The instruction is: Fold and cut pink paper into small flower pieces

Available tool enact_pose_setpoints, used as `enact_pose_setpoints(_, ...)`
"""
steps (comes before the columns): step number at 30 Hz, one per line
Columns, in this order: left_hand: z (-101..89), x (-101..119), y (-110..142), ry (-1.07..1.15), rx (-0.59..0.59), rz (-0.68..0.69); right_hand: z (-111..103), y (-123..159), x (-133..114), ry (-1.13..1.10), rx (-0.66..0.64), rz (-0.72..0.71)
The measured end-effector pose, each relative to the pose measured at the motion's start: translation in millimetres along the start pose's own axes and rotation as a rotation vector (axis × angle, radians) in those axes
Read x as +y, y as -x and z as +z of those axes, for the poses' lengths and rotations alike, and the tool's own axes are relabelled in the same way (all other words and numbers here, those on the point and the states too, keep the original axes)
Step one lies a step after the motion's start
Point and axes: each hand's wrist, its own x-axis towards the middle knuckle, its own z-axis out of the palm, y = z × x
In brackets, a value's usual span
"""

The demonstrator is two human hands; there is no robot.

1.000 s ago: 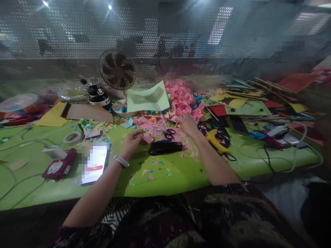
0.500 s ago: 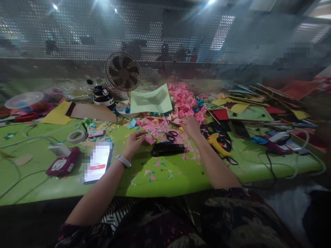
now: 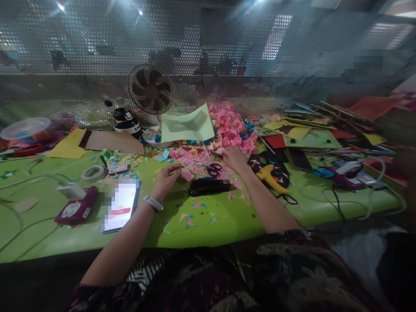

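Observation:
My left hand (image 3: 166,177) rests on the green table (image 3: 227,216), fingers curled around a thin yellowish stick, beside a pink paper square (image 3: 187,175). A white watch sits on that wrist. My right hand (image 3: 233,157) reaches forward into the pink paper scraps at the foot of a heap of folded pink paper pieces (image 3: 232,129); its fingers are bent down and what they touch is hidden. Scissors (image 3: 211,167) lie between my hands. A black stapler (image 3: 209,186) lies just in front of them.
A phone (image 3: 121,204) with a lit screen lies left of my left arm, a magenta device (image 3: 76,210) and tape roll (image 3: 92,173) further left. A small fan (image 3: 150,91) and a light green sheet (image 3: 186,123) stand behind. A yellow glue gun (image 3: 269,177), cables and coloured paper crowd the right.
My right hand has shifted slightly left among the pink scraps. My left hand has stayed where it was with the stick. The view wobbled a little.

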Motion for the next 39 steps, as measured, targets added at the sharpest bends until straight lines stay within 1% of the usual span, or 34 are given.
enact_pose_setpoints(3, 0.2, 1, 1, 0.011, -0.007, -0.018, 2, 1, 0, -0.014, 0.032, -0.013)
enact_pose_setpoints(5, 0.4, 2, 1, 0.022, 0.007, 0.000, 4, 2, 0, -0.028, 0.047, -0.018)
enact_pose_setpoints(11, 0.4, 2, 0, 0.021, 0.014, 0.013, 8, -1, 0, -0.039, 0.025, -0.037)
enact_pose_setpoints(16, 0.3, 0, -1, 0.007, 0.014, 0.027, 0, 0, -3, -0.055, 0.051, -0.048)
enact_pose_setpoints(17, 0.2, 0, -1, 0.001, 0.010, 0.024, -3, 0, -1, -0.080, 0.089, -0.049)
enact_pose_setpoints(18, 0.2, 0, -1, -0.003, 0.005, 0.020, -8, 0, 2, -0.121, 0.161, -0.046)
enact_pose_setpoints(19, 0.1, 1, 0, -0.002, -0.001, 0.015, -12, 0, 6, -0.175, 0.270, -0.037)
enact_pose_setpoints(22, 0.3, 4, 2, 0.014, -0.010, 0.012, -25, -2, 19, -0.345, 0.679, 0.045)
enact_pose_setpoints(23, 0.4, 5, 2, 0.016, -0.012, 0.010, -27, -2, 22, -0.376, 0.756, 0.078)
enact_pose_setpoints(24, 0.7, 5, 3, 0.018, -0.012, 0.006, -28, -3, 23, -0.393, 0.779, 0.096)
enact_pose_setpoints(25, 1.1, 5, 3, 0.021, -0.011, 0.002, -28, -2, 21, -0.400, 0.762, 0.100)
enact_pose_setpoints(26, 1.5, 5, 3, 0.027, -0.011, -0.003, -26, -1, 15, -0.402, 0.714, 0.080)
enact_pose_setpoints(28, 2.7, 5, 3, 0.058, -0.007, -0.002, -21, 3, -4, -0.401, 0.599, -0.037)
enact_pose_setpoints(29, 3.5, 5, 3, 0.082, -0.005, 0.004, -18, 6, -16, -0.407, 0.547, -0.143)
enact_pose_setpoints(31, 5.1, 5, 3, 0.147, -0.007, 0.013, -13, 14, -40, -0.409, 0.404, -0.408)
enact_pose_setpoints(32, 5.9, 6, 4, 0.187, -0.024, 0.013, -12, 18, -51, -0.392, 0.348, -0.502)
enact_pose_setpoints(33, 6.6, 8, 4, 0.228, -0.041, 0.007, -11, 21, -58, -0.377, 0.315, -0.566)
enact_pose_setpoints(35, 7.5, 11, 6, 0.295, -0.084, -0.001, -11, 26, -67, -0.341, 0.301, -0.626)
enact_pose_setpoints(39, 8.3, 13, 8, 0.307, -0.145, 0.042, -13, 28, -70, -0.299, 0.320, -0.662)
